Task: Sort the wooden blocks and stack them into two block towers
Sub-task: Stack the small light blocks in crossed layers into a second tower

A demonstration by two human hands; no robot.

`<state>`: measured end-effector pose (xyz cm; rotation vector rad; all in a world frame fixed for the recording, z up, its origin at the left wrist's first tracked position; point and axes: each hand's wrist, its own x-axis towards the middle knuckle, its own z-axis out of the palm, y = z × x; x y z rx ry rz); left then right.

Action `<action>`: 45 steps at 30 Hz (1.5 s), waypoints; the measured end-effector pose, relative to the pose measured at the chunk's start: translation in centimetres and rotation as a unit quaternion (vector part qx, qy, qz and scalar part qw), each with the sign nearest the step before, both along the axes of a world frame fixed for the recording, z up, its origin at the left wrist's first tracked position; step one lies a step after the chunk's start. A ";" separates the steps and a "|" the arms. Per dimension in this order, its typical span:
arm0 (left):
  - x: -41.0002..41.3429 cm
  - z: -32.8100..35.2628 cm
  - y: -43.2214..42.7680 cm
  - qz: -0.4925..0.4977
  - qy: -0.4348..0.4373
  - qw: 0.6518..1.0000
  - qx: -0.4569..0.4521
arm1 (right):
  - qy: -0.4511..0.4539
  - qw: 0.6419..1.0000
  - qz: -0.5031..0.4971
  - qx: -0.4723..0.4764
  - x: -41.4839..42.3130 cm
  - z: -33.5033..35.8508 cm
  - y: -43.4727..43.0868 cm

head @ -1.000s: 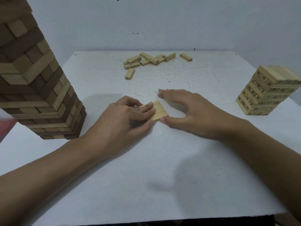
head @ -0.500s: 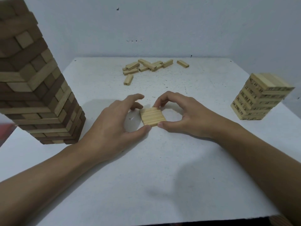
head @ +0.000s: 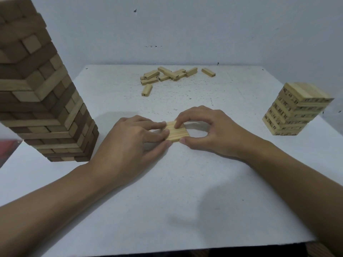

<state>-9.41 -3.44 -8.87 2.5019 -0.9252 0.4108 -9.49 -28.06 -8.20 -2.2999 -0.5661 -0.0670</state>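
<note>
A flat row of light wooden blocks [head: 177, 133] lies side by side at the middle of the white table [head: 185, 191]. My left hand [head: 130, 140] presses its fingertips against the row's left side, thumb at the near edge. My right hand [head: 209, 130] pinches the row from the right, index finger on top and thumb at the near corner. A tall tower of mixed brown and tan blocks [head: 40, 101] stands at the left. A shorter tower of light numbered blocks [head: 295, 110] stands at the right.
Several loose light numbered blocks [head: 170, 76] lie scattered at the table's far side, with one block [head: 147, 90] a little nearer. A grey wall rises behind the table. Something red [head: 7, 149] shows past the table's left edge.
The camera has tilted up a little. My left fingers closed back against the row's left side, and my right index finger came down on top of it.
</note>
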 end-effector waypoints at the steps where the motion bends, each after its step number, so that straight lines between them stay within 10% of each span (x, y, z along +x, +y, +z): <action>1: 0.0 0.0 0.0 0.001 -0.002 1.000 0.004 | 0.000 1.000 0.000 0.003 0.0 0.0 0.0; 45: 0.3 -0.2 0.1 0.011 0.077 0.995 -0.061 | 0.013 1.000 -0.004 0.023 0.5 -0.2 -0.4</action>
